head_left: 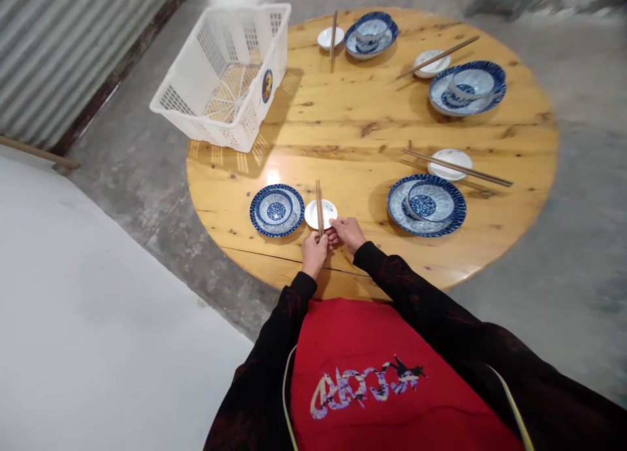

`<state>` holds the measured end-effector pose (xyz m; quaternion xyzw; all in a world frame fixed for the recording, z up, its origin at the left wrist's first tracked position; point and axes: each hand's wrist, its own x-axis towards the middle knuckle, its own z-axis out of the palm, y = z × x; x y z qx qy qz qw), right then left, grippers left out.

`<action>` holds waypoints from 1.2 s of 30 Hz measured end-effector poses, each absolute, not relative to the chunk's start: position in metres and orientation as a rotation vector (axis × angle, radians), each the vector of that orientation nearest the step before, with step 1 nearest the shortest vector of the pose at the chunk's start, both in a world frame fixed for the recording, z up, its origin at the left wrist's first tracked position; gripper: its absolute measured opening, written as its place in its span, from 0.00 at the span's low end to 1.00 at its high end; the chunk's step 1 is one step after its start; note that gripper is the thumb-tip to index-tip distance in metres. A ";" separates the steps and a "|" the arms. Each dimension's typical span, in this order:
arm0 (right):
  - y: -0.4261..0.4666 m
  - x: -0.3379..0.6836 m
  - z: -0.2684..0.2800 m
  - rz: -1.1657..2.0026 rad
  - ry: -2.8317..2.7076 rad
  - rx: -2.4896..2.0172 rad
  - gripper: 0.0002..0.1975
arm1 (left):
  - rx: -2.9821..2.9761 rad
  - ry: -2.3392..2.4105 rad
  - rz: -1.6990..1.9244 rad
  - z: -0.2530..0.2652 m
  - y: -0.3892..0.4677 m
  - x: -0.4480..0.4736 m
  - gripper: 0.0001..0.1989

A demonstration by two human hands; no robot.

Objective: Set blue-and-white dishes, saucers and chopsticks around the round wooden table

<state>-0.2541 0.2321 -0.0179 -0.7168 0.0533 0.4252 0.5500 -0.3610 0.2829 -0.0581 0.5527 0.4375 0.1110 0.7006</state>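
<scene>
At the near edge of the round table, a pair of wooden chopsticks (320, 206) lies across a small white dish (311, 216). My left hand (314, 252) pinches the near ends of the chopsticks. With thumb and fingers, my right hand (347, 234) grips the right rim of the white dish. Just left of the dish sits a blue-patterned plate (277, 231) with a matching bowl (275, 209) in it. My fingertips partly hide the near side of the dish.
The wooden table (337, 121) bears a white plastic basket (249, 121) at its far left edge. Around the right and far sides stand several place settings, including a blue-rimmed plate (458, 219), a white dish (453, 158) and chopsticks (482, 175). A white surface (98, 320) stands at left.
</scene>
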 end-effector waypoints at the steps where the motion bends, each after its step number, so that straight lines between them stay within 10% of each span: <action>1: 0.232 -0.254 -0.019 1.005 0.124 -1.695 0.17 | 1.245 0.972 0.246 -0.058 0.283 -0.361 0.11; 36: 0.232 -0.260 -0.020 0.952 0.165 -1.664 0.13 | 0.993 1.174 0.519 -0.035 0.309 -0.390 0.17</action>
